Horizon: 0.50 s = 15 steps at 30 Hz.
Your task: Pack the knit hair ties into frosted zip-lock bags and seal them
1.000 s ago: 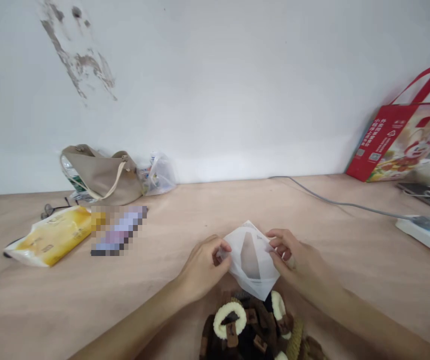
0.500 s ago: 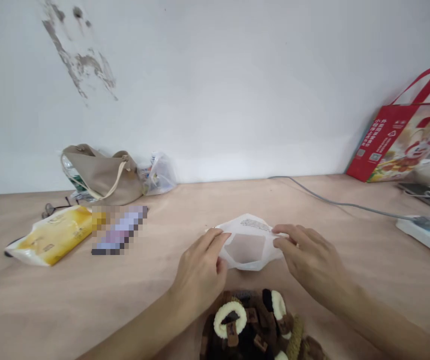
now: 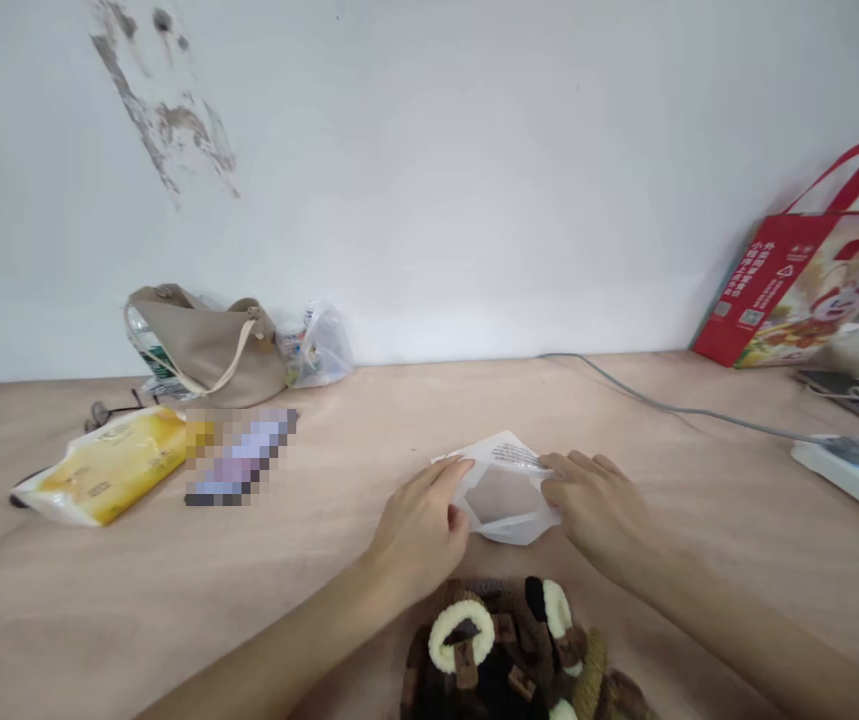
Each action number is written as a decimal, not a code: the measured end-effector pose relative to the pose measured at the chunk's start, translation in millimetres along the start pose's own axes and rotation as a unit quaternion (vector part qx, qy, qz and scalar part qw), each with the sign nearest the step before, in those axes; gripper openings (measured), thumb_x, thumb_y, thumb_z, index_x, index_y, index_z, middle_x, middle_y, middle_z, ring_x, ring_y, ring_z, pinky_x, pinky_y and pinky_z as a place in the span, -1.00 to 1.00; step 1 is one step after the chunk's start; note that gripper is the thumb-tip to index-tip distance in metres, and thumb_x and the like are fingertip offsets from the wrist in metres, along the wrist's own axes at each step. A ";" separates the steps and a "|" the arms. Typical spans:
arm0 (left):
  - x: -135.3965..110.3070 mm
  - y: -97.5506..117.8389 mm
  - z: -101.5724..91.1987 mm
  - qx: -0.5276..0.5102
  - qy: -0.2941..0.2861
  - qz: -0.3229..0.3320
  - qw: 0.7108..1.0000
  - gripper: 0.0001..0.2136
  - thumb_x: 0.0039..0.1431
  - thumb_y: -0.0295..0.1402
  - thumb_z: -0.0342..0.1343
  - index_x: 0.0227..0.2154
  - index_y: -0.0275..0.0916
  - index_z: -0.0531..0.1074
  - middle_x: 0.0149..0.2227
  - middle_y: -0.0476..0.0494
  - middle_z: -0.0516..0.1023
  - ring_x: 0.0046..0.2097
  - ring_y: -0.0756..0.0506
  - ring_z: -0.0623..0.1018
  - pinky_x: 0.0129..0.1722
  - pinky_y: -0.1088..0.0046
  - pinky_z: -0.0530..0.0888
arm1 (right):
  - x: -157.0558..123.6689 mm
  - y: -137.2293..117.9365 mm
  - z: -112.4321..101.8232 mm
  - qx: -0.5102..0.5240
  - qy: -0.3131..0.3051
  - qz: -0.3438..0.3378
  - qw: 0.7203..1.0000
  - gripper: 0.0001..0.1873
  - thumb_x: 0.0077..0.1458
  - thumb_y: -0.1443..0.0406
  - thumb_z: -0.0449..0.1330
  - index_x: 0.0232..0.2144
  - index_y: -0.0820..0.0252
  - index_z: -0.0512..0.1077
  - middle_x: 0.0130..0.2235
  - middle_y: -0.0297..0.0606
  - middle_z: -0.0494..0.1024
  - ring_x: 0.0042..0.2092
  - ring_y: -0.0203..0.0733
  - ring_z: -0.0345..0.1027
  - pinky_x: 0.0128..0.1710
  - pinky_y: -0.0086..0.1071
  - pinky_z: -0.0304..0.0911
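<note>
Right hand [image 3: 600, 512] closer, half-curled against pouch [image 3: 513, 529]

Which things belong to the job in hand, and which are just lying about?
Job: white pouch, left hand and right hand at its edges; likely the pile of bands below.

Lying about: yellow packet, pixelated item, beige bag, plastic bag, red bag, gray cable, power strip.

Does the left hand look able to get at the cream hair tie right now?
Probably yes: the cream hair tie lies uncovered by hand or bag, close to the left hand, though that hand would likely have to leave the white bag first.
</note>
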<state>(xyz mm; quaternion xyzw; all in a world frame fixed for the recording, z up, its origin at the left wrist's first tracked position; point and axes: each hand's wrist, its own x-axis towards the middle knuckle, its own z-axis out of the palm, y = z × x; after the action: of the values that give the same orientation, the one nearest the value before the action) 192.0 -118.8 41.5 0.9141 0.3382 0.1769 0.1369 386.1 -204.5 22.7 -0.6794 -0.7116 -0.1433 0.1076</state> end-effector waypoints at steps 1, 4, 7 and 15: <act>2.4 -0.7 -0.5 -0.011 -0.019 -0.013 1.000 -0.49 -0.03 -0.61 -0.08 0.04 -0.25 0.34 0.07 -0.14 0.45 0.05 -0.17 0.46 0.05 0.28 0.40 | 1.2 1.1 0.7 0.014 -0.008 0.000 1.000 -0.69 -0.10 0.59 0.03 -0.60 0.17 0.45 -0.27 -0.18 0.57 -0.33 -0.12 0.38 -0.38 -0.30 0.12; 5.3 -2.2 -4.4 -0.021 -0.035 -0.023 0.999 -0.51 -0.06 -0.60 -0.05 0.00 -0.22 0.37 -0.01 -0.12 0.51 -0.03 -0.18 0.52 -0.03 0.26 0.46 | 2.7 6.1 1.9 0.064 -0.012 -0.005 0.998 -0.69 -0.08 0.57 0.00 -0.57 0.14 0.42 -0.29 -0.26 0.56 -0.36 -0.18 0.40 -0.40 -0.35 0.18; -0.8 0.1 -11.9 -0.011 0.004 -0.002 1.000 -0.52 -0.04 -0.58 -0.04 0.01 -0.23 0.36 0.01 -0.15 0.49 0.00 -0.21 0.48 0.01 0.18 0.43 | 2.4 11.7 -1.6 0.118 0.018 -0.008 0.993 -0.69 0.02 0.52 -0.04 -0.51 0.11 0.42 -0.02 -0.27 0.48 -0.14 -0.18 0.42 -0.24 -0.35 0.28; -28.9 9.0 -32.5 0.060 0.143 0.144 0.977 -0.73 0.10 -0.43 0.02 -0.12 -0.21 0.44 0.04 -0.22 0.43 -0.06 -0.22 0.47 -0.13 0.14 0.49 | -25.9 5.9 -36.4 0.272 0.222 -0.003 0.936 -0.80 0.17 0.34 0.04 -0.17 0.03 0.39 -0.03 -0.22 0.45 -0.04 -0.15 0.38 -0.09 -0.30 0.34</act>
<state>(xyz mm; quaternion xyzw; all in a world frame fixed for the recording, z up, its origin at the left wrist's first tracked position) 163.1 -140.4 67.4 0.9251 0.2295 0.3025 0.0052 391.9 -241.3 48.1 -0.5731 -0.6833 -0.0916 0.4429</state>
